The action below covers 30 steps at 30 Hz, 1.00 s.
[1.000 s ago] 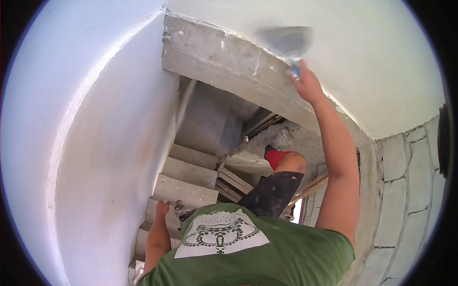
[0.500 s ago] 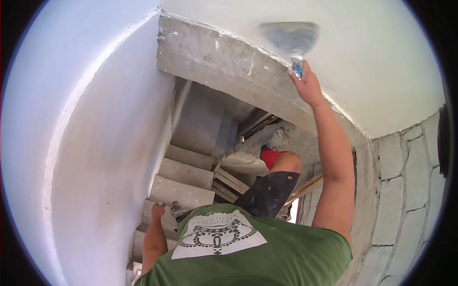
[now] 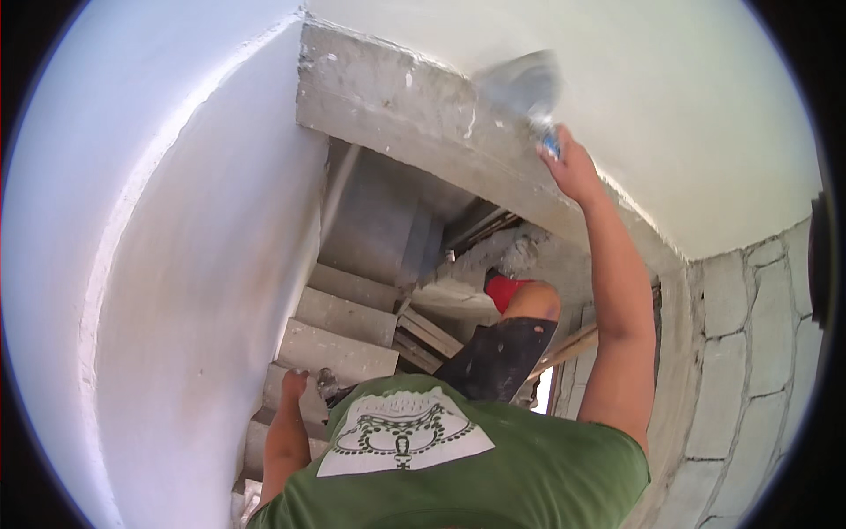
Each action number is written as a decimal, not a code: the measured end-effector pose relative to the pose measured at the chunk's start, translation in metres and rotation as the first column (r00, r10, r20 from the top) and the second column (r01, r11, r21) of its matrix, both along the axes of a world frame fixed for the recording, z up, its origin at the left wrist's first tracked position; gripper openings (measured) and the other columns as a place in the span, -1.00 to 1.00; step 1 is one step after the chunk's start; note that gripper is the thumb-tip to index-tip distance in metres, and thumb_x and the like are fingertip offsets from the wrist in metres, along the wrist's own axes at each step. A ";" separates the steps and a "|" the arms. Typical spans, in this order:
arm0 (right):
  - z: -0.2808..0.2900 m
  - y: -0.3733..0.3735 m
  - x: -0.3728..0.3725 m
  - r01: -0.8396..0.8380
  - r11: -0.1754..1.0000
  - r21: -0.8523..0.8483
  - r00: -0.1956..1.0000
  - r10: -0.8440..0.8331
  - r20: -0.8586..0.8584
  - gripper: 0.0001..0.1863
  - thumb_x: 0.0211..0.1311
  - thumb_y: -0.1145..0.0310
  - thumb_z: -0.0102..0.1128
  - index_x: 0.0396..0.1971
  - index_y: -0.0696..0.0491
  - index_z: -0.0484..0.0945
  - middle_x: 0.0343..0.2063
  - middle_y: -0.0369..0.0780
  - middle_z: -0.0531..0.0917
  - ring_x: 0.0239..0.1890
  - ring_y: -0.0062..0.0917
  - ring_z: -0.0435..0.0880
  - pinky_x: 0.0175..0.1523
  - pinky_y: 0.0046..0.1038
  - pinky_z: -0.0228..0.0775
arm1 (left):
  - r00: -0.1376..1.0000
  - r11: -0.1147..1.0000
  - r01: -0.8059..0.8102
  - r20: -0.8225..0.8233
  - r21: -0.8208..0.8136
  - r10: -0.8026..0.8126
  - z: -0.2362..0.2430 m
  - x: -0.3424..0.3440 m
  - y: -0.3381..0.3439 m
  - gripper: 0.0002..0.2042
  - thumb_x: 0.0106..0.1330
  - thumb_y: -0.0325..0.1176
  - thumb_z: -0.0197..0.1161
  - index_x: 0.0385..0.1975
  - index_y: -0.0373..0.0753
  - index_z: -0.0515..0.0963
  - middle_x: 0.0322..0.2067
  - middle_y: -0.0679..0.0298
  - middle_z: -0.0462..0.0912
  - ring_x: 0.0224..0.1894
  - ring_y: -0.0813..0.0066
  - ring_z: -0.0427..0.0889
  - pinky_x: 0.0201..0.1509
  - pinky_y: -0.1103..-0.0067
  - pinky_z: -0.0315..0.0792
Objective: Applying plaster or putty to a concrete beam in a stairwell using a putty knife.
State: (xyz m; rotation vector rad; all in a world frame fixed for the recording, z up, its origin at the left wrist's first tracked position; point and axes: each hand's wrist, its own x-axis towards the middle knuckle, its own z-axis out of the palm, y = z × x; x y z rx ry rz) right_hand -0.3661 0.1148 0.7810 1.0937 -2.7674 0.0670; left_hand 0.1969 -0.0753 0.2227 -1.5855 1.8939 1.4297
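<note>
Putty knife (image 3: 529, 81), upper right: likely light, springy
Right hand (image 3: 575, 167) clamped on its handle (image 3: 552, 144), the sensible hold; left hand (image 3: 295, 383), grip unclear.

At six o'clock, the green shirt (image 3: 555, 458) bears a white printed panel (image 3: 405, 434) with small lettering (image 3: 394, 404) near its twelve-o'clock edge, beside a green crown design (image 3: 404, 441); the letters are too blurred to read surely.
</note>
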 end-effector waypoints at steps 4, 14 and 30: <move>-0.007 0.021 -0.019 -0.105 0.951 0.291 0.993 0.114 -0.015 -0.60 0.21 0.14 0.14 -0.09 0.08 0.33 -0.33 0.03 0.62 -0.22 -0.01 0.58 -0.13 -0.11 0.40 | 0.999 0.996 0.034 0.033 0.082 -0.037 0.008 0.004 0.007 -0.53 0.09 -0.07 0.24 -0.24 -0.44 0.57 -0.23 -0.24 0.59 -0.08 -0.17 0.55 0.01 0.22 0.42; 0.004 0.016 -0.017 -0.068 0.813 0.578 0.989 0.130 -0.066 -0.57 0.22 0.13 0.13 -0.04 0.09 0.33 -0.30 0.07 0.61 -0.20 0.00 0.57 -0.14 -0.11 0.39 | 0.994 0.994 0.101 0.034 -0.031 -0.100 0.012 -0.006 -0.002 -0.54 0.09 -0.08 0.24 -0.23 -0.42 0.59 -0.21 -0.22 0.60 -0.06 -0.12 0.56 0.04 0.23 0.41; -0.020 -0.021 0.014 -0.117 0.993 0.027 0.978 0.120 -0.171 -0.64 0.17 0.23 0.16 -0.10 0.05 0.36 -0.30 -0.06 0.63 -0.18 -0.13 0.61 -0.14 -0.16 0.44 | 0.952 0.942 0.304 0.005 -0.138 -0.307 0.014 -0.009 -0.006 -0.46 0.11 -0.04 0.21 -0.17 -0.48 0.53 -0.15 -0.27 0.56 0.01 -0.19 0.50 0.10 0.24 0.37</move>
